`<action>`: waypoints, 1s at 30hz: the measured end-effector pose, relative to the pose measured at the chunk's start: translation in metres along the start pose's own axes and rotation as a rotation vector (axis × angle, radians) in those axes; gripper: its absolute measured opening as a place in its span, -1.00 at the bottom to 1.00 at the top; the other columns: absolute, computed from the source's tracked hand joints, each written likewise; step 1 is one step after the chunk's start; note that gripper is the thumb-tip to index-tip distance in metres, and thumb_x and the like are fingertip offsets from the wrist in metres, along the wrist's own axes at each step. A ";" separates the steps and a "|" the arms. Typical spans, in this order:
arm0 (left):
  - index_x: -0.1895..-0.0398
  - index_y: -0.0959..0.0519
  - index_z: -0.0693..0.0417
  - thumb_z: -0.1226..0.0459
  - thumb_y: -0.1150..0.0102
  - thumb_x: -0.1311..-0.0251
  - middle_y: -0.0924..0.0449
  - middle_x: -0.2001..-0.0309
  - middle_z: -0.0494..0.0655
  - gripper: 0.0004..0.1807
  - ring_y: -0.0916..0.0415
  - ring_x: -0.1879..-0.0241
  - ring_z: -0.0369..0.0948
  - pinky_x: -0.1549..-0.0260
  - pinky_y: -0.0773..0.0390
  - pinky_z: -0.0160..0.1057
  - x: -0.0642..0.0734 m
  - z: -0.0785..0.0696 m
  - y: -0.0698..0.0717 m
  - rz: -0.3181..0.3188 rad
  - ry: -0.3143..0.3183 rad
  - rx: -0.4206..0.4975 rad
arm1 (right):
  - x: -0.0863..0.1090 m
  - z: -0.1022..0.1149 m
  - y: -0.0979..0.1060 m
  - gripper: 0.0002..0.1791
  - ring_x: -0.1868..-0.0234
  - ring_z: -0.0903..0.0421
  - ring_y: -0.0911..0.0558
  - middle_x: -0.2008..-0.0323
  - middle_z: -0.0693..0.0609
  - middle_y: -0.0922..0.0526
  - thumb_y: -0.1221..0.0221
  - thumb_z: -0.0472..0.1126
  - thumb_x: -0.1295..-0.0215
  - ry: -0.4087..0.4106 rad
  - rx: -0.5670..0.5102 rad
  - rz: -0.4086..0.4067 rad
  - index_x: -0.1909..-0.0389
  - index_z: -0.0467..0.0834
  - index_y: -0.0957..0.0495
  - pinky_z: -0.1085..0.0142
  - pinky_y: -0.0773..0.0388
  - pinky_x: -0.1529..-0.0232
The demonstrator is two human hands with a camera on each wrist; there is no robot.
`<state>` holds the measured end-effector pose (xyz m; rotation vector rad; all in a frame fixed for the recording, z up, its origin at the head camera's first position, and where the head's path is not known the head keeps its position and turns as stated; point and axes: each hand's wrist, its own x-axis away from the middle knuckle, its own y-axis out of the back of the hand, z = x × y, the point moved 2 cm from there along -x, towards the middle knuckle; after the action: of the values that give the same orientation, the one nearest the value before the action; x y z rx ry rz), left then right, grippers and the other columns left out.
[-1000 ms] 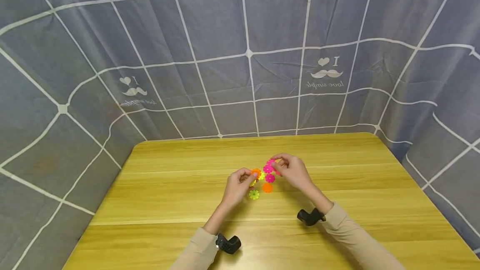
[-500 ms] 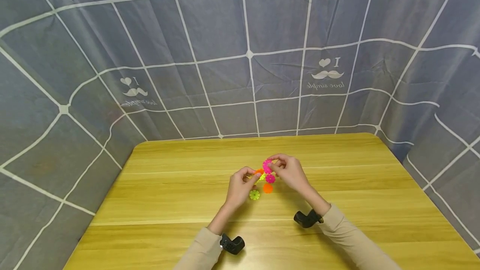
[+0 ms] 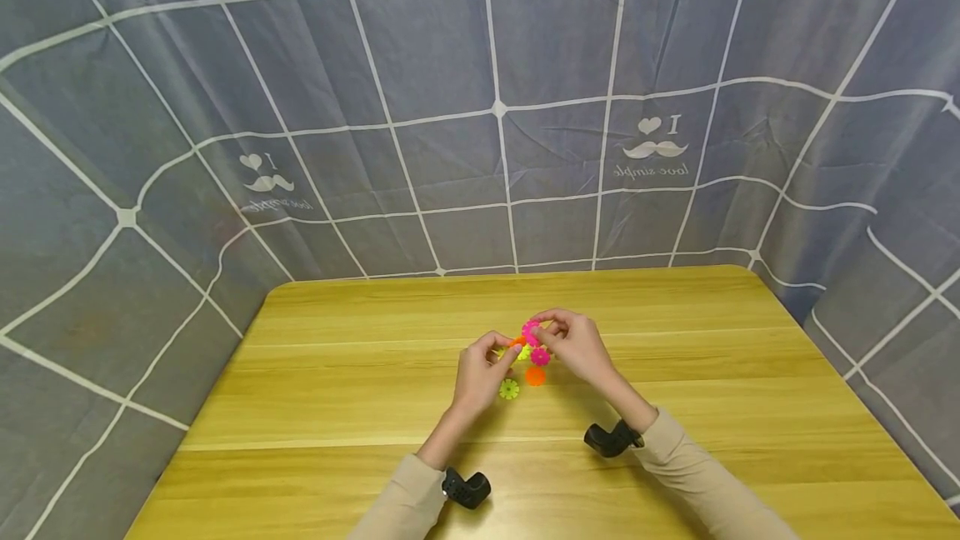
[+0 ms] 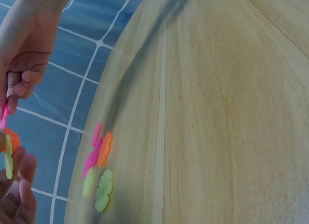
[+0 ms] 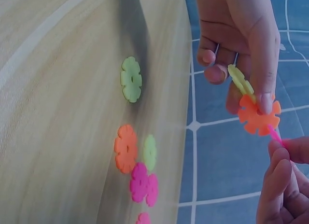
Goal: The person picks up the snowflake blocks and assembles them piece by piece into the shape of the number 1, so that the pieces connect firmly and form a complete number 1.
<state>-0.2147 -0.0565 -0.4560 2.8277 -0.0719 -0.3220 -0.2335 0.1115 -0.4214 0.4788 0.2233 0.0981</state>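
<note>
Above the table my left hand [image 3: 476, 375] pinches an orange flower-shaped interlocking disc [image 5: 250, 119] between thumb and fingers. A yellow disc [image 5: 240, 80] is joined to it at an angle. My right hand [image 3: 585, 348] pinches a pink disc [image 3: 532, 330], seen edge-on in the right wrist view, its edge right at the orange disc's rim. On the table below lie loose discs: a green one [image 5: 131, 79], an orange one [image 5: 126, 148], a yellow-green one [image 5: 150, 152] and several pink ones [image 5: 139, 182], two of them overlapping in that view.
The wood-grain table [image 3: 337, 390] spreads around the hands. A grey curtain with white grid lines [image 3: 442, 157] hangs behind the table and along its sides. Black wrist cameras [image 3: 467, 490] sit at both cuffs.
The right hand has moved left with the pink disc, bringing it against the orange one. The left hand has shifted slightly right and tilted the orange disc more edge-on to the head view.
</note>
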 end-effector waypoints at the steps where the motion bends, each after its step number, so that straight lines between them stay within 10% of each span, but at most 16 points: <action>1: 0.32 -0.62 0.16 0.24 -0.24 -0.24 -0.65 0.39 0.11 -0.85 -0.62 0.56 0.09 0.66 -0.54 -0.42 0.000 0.000 0.000 0.001 0.000 0.000 | 0.000 0.000 0.000 -0.76 0.68 0.11 -0.46 0.49 -0.29 -0.65 -0.21 -0.28 -0.23 -0.004 0.002 -0.001 0.10 -0.25 -0.63 0.45 -0.26 0.72; 14: 0.38 -0.63 0.08 0.15 -0.21 -0.23 -0.65 0.45 0.19 -0.82 -0.32 0.59 -0.39 0.62 -0.28 -0.51 0.003 0.004 0.000 -0.058 -0.112 -0.065 | -0.001 0.005 -0.003 -0.82 0.75 0.25 -0.40 0.58 -0.27 -0.64 -0.24 -0.35 -0.15 0.023 -0.015 -0.007 0.23 -0.32 -0.65 0.47 -0.18 0.73; 30: 0.42 -0.63 0.11 0.20 -0.24 -0.20 -0.62 0.54 0.00 -0.84 -0.27 0.62 -0.41 0.64 -0.25 -0.50 0.005 0.011 -0.004 -0.101 -0.160 -0.074 | -0.001 -0.004 -0.011 -0.82 0.75 0.30 -0.35 0.65 -0.19 -0.60 -0.21 -0.39 -0.11 -0.065 -0.042 -0.027 0.26 -0.36 -0.63 0.48 -0.17 0.71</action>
<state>-0.2124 -0.0559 -0.4685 2.7334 0.0486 -0.5614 -0.2347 0.1037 -0.4299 0.4362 0.1634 0.0608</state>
